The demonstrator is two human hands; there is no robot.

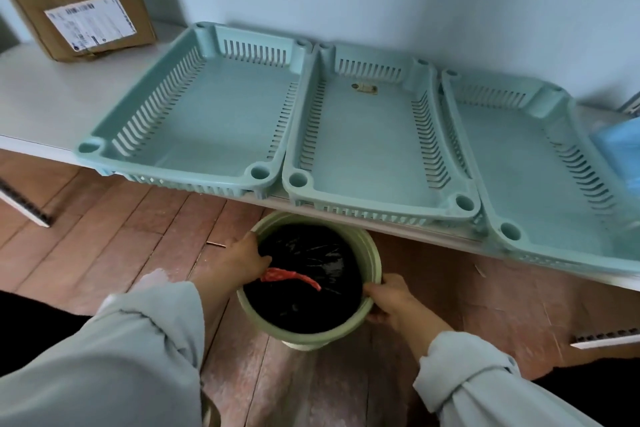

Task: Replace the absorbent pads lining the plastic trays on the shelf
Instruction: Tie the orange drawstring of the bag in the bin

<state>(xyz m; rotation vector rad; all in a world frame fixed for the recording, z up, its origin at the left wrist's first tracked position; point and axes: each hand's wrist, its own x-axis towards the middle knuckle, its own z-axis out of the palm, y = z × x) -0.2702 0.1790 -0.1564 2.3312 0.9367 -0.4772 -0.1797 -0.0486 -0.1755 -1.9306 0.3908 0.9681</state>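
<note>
Head view: looking down over a white shelf [41, 94] and a wooden floor [114, 218] below it.
Left hand: the left hand [242, 262] is resting on the left rim of a green bin [372, 253], fingers curling over the edge; a red strip [292, 277] is lying just beside its thumb, and whether the hand is pinching it cannot be told.
Right hand: the right hand [389, 300] is clasping the right rim of the bin, thumb on top and fingers wrapping under the outside wall.
Bin: standing on the floor just below the front edge of the shelf, lined with a black bag [304, 288], sitting between the two hands.
Trays: three pale green plastic trays are sitting side by side along the shelf, well above and beyond the hands, their front ends overhanging the front edge.
Left tray [194, 125]: showing a bare floor.
Middle tray [367, 146]: touching the left one, carrying only a small sticker [364, 88] near its back wall.
Right tray [540, 166]: reaching toward the right end of the shelf, partly blurred.
Blue item [620, 146]: lying at the right tray's far side, too blurred to identify.
Box: a cardboard box [79, 7] is leaning against the wall at the shelf's back left corner.
</note>
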